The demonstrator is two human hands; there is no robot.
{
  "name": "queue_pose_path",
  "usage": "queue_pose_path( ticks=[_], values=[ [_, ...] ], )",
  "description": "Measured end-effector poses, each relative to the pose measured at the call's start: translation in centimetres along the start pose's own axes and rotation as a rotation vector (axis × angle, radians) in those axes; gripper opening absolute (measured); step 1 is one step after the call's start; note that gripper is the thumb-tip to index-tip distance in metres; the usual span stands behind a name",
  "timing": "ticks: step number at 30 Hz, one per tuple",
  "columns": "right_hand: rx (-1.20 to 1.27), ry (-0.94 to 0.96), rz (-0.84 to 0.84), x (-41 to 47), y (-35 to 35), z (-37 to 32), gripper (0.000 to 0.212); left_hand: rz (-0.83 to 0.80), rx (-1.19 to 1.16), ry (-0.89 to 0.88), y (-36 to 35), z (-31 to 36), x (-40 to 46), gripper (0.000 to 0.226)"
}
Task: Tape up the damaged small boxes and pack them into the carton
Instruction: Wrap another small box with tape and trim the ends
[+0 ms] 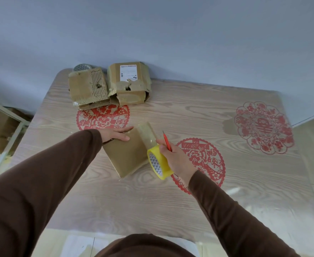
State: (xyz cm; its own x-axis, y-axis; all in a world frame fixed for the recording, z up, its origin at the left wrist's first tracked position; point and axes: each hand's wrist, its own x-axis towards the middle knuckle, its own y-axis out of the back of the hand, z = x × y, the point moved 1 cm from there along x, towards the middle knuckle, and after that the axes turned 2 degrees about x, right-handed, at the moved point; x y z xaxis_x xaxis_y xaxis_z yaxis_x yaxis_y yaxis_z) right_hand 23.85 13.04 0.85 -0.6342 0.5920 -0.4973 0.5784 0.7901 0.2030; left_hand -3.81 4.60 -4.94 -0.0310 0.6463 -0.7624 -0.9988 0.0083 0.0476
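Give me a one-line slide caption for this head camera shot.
Left hand steadies a small box while the right hand pulls tape from a yellow roll, red cutter ready.

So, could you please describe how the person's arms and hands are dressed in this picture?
Both arms wear long, plain dark brown sleeves of a soft-looking fabric, ending at the wrists. The left hand and right hand are bare: no gloves, and no rings, watch or bracelet can be seen. The same brown fabric shows on the torso at the bottom edge.
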Motion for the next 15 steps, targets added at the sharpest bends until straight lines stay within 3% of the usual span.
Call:
queue_pose_path(
  ticks=[3,5,7,10,13,15],
  values=[
    [0.052,0.006,0.031,0.6,-0.1,-0.7,0.038,0.189,0.231,-0.065,0.1,1.3,-0.8,0.071],
    [0.059,0.039,0.019,0.9,-0.4,-1.6,0.041,0.367,0.501,-0.126,-0.5,1.5,-1.3,0.065],
    [0.047,0.085,-0.009,1.1,-0.7,-2.4,0.044,0.554,0.794,-0.239,-2.3,1.4,-2.0,0.076],
    [-0.009,0.134,-0.031,1.1,-0.7,-2.6,0.050,0.496,1.001,-0.418,-6.1,0.1,-2.4,0.097],
    [0.012,0.145,-0.043,0.4,-0.6,-1.7,0.057,0.541,0.949,-0.379,-7.0,-1.0,-1.3,0.132],
    [0.006,0.154,-0.081,-0.3,-0.7,-1.0,0.056,0.622,0.936,-0.377,-6.8,-1.0,-0.8,0.138]
  ],
)
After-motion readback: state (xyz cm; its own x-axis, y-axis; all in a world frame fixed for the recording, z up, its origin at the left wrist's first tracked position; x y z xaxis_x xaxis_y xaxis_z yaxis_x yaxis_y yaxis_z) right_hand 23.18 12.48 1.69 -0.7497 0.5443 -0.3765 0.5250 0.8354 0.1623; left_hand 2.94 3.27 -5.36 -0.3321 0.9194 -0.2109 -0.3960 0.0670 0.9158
